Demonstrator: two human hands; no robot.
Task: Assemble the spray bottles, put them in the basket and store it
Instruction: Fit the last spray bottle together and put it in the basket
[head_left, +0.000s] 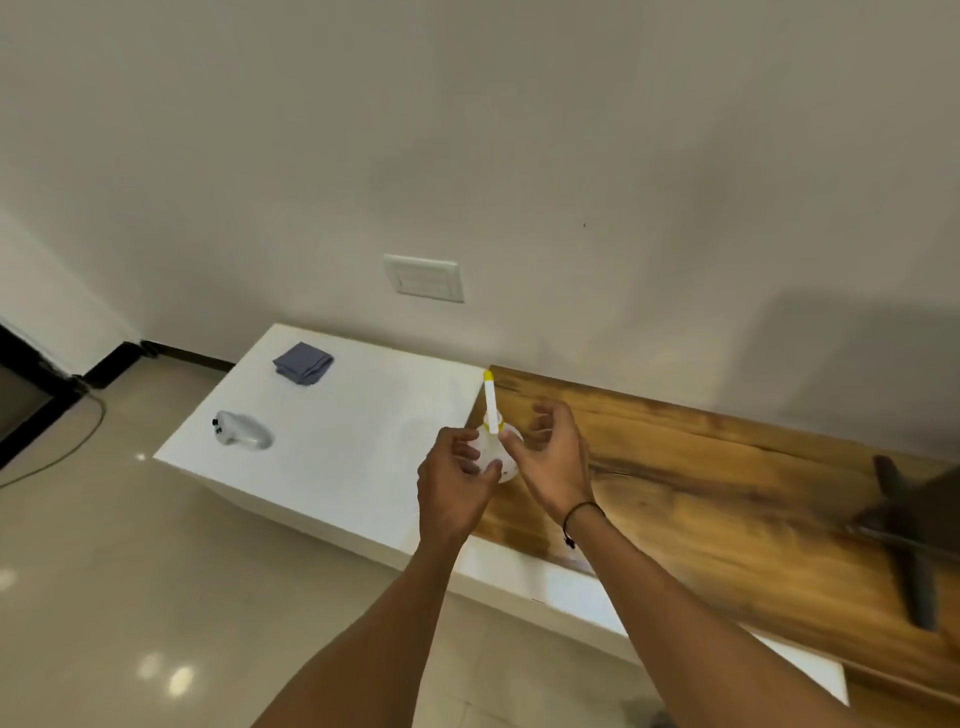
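Above the near edge of the white surface (337, 467), the left hand (454, 486) curls around a clear bottle (491, 452), steadying it while the half-open, empty right hand (553, 457) apparently seats the yellow-tipped sprayer (490, 400). Another bottle (243, 429) lies far left; no basket shows.

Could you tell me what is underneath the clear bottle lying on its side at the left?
The clear bottle rests directly on the white counter. Nothing else shows beneath it, though the exact contact patch is hidden by the bottle itself.
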